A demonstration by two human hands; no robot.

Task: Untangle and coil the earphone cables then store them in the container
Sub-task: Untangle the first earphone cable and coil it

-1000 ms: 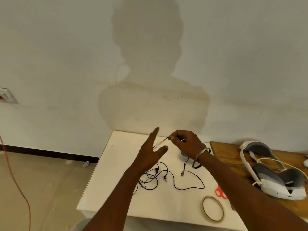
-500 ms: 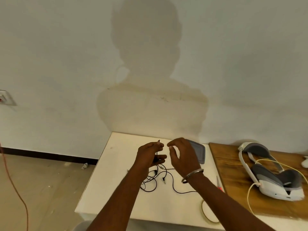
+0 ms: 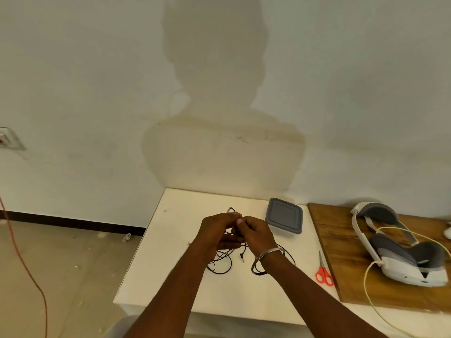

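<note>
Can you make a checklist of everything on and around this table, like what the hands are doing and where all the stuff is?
Surface: white table, with a wooden board to its right.
Job's things: black earphone cables, tangled, partly lifted and partly lying on the table; grey-lidded container, lid on, behind the hands.
Clutter: red-handled scissors at the table's right edge; white and grey headset on the board.
Hands: left hand and right hand close together above the table, both pinching the cables.
Cables: yellowish cord from the headset; orange cable on the floor.
Surroundings: pale wall with the person's shadow; wall socket at left.
</note>
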